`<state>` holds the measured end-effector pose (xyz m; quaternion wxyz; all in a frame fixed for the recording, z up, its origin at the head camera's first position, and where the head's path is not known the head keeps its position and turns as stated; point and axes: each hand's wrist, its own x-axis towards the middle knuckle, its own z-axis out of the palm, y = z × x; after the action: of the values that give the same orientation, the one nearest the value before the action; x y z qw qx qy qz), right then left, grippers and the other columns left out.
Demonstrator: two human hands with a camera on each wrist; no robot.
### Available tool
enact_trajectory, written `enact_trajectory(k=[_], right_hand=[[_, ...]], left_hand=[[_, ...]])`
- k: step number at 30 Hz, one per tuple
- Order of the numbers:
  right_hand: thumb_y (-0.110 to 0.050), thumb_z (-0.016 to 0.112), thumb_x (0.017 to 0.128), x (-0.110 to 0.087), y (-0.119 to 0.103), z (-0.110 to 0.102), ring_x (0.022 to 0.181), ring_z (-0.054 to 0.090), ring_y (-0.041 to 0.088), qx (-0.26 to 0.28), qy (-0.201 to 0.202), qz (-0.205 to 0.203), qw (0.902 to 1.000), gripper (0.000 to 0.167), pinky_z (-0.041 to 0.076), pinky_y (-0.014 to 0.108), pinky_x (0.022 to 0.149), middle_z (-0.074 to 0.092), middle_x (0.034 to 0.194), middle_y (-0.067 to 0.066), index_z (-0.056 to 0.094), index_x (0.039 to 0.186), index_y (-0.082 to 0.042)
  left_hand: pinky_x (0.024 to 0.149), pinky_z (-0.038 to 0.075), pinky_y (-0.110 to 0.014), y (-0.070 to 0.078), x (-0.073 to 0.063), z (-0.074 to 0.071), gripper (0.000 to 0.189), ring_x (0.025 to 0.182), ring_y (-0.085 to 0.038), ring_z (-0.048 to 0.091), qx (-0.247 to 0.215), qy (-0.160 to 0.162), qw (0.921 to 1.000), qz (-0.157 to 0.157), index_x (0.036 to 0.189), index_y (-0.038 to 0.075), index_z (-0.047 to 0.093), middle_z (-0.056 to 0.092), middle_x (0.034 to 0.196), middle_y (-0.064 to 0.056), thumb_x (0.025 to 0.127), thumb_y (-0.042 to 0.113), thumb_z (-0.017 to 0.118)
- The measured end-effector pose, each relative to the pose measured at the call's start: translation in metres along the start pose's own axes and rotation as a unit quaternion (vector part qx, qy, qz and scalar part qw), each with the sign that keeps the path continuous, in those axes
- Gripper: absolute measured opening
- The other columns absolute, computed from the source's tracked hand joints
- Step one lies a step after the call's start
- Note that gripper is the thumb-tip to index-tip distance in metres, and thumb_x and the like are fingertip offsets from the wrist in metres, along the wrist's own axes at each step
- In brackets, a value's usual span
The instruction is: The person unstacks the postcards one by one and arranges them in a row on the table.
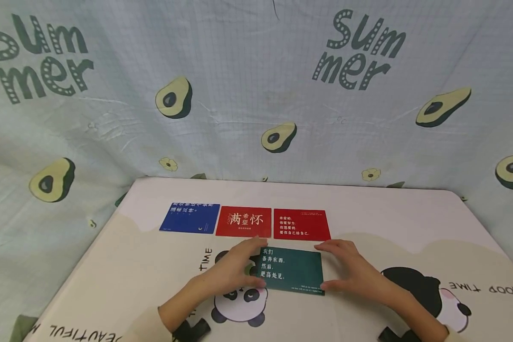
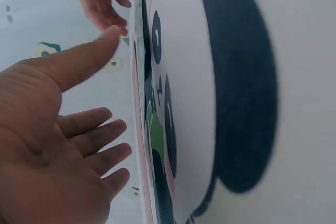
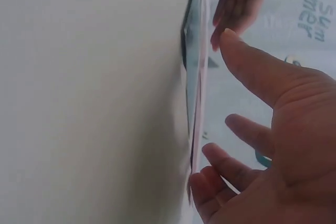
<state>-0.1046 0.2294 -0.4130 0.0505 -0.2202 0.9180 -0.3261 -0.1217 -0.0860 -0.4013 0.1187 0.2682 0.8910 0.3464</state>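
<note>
A dark green card (image 1: 292, 270) with white Chinese writing lies on the light tablecloth, between my two hands. My left hand (image 1: 235, 266) is at its left edge, fingers by the upper corner and thumb by the lower one. At the right edge is my right hand (image 1: 355, 268), thumb and fingers spread near the two corners. Both wrist views show the left palm (image 2: 42, 145) and right palm (image 3: 304, 145) with fingers apart and relaxed. Whether the fingertips touch the card is hard to tell.
Behind the green card, a blue card (image 1: 190, 219), a red card (image 1: 226, 225) and another red card (image 1: 316, 223) lie in a row. A printed panda (image 1: 241, 308) decorates the tablecloth (image 1: 132, 270). Beyond the table's back edge hangs an avocado-patterned curtain (image 1: 222, 57).
</note>
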Motion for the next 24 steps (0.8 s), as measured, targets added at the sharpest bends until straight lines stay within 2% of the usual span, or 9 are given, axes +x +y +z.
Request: enact_trajectory(k=[8, 13, 24], right_hand=[[-0.047, 0.081, 0.07, -0.002, -0.002, 0.01, 0.125, 0.034, 0.025, 0.001, -0.004, -0.007, 1.0, 0.077, 0.051, 0.044, 0.089, 0.042, 0.135, 0.0, 0.05, 0.137, -0.025], [-0.047, 0.082, 0.068, 0.0, -0.001, 0.013, 0.124, 0.032, 0.021, -0.007, -0.001, -0.005, 1.0, 0.079, 0.051, 0.04, 0.09, 0.042, 0.134, -0.004, 0.05, 0.137, -0.024], [-0.045, 0.084, 0.067, 0.0, -0.003, 0.016, 0.125, 0.03, 0.024, -0.017, 0.004, 0.001, 0.9998, 0.079, 0.053, 0.035, 0.086, 0.041, 0.133, -0.003, 0.051, 0.135, -0.023]], left_hand=[[0.107, 0.032, -0.051, -0.008, 0.0, 0.006, 0.081, 0.139, -0.029, 0.028, -0.01, -0.002, 0.9999, -0.001, 0.142, 0.009, 0.043, 0.04, 0.147, -0.008, 0.073, 0.021, 0.083], [0.109, 0.028, -0.052, -0.013, -0.002, 0.011, 0.08, 0.141, -0.028, 0.025, -0.015, 0.007, 0.9998, 0.01, 0.141, 0.008, 0.043, 0.041, 0.146, -0.008, 0.073, 0.021, 0.083], [0.11, 0.026, -0.052, -0.017, -0.002, 0.014, 0.079, 0.141, -0.027, 0.025, -0.018, 0.017, 0.9995, 0.021, 0.14, 0.008, 0.044, 0.041, 0.147, -0.006, 0.073, 0.021, 0.083]])
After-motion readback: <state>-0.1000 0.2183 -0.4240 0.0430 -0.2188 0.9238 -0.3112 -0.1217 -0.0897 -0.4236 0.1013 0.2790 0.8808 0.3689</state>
